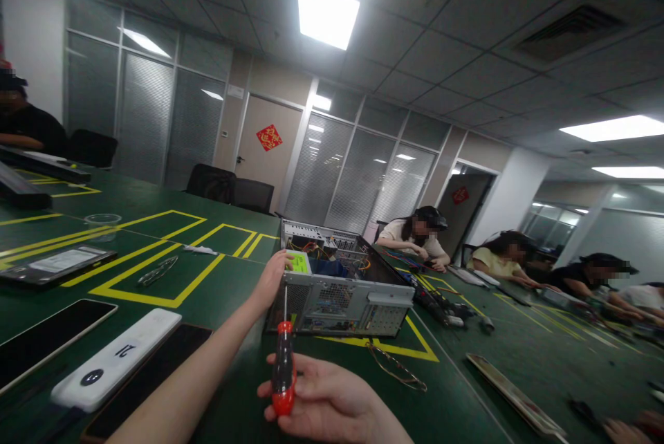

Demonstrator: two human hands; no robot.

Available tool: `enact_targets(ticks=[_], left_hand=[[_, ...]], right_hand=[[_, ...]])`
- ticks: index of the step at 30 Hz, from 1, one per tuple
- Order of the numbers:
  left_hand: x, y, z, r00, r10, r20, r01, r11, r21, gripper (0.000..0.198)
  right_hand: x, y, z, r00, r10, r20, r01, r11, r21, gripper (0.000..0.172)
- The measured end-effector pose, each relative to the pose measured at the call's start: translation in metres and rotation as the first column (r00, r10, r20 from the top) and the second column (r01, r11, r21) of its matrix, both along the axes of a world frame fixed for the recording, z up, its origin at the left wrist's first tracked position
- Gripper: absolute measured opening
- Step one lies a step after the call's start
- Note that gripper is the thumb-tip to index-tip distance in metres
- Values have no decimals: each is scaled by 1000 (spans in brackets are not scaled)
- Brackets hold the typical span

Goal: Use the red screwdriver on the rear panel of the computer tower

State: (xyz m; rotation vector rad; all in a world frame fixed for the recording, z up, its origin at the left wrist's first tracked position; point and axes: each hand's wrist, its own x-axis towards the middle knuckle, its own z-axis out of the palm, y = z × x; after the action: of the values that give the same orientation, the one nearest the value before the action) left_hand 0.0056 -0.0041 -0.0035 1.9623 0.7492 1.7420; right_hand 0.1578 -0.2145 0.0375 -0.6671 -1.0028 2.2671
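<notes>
Tally, in view: computer case, 1; screwdriver, 1; wearer's hands, 2 — left hand 1, right hand 1. Hard drive, 1. Smartphones, 2. White power bank, 1. Clear plastic cup, 1. Doors, 2; red door decorations, 2. Ceiling vent, 1. Lit ceiling panels, at least 3. Black chairs, at least 3. Other people, at least 5 — 1 at left, 4 at right.

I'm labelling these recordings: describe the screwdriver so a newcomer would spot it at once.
On the green table, find the open computer case near the middle of the picture. In front of it, the right hand holds the screwdriver, its shaft toward the case. Its red-and-black handle sets it apart from the case's grey metal.
</notes>
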Motion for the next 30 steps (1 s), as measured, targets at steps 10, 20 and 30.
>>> enact_targets(ticks=[10,20,30], left_hand=[[-1,-1,1,1000,-16,-8,16,1000,-6,38],[0,2,-2,1000,-11,1,11,1000,-3,39],[0,2,-2,1000,-18,8,18,1000,6,42]], right_hand=[[-2,7,-24,995,-93,-33,83,970,-230,32],[-3,-11,11,997,-82,-12,78,979,-188,46],[0,-6,4,977,-211,-33,203,966,-160,32]])
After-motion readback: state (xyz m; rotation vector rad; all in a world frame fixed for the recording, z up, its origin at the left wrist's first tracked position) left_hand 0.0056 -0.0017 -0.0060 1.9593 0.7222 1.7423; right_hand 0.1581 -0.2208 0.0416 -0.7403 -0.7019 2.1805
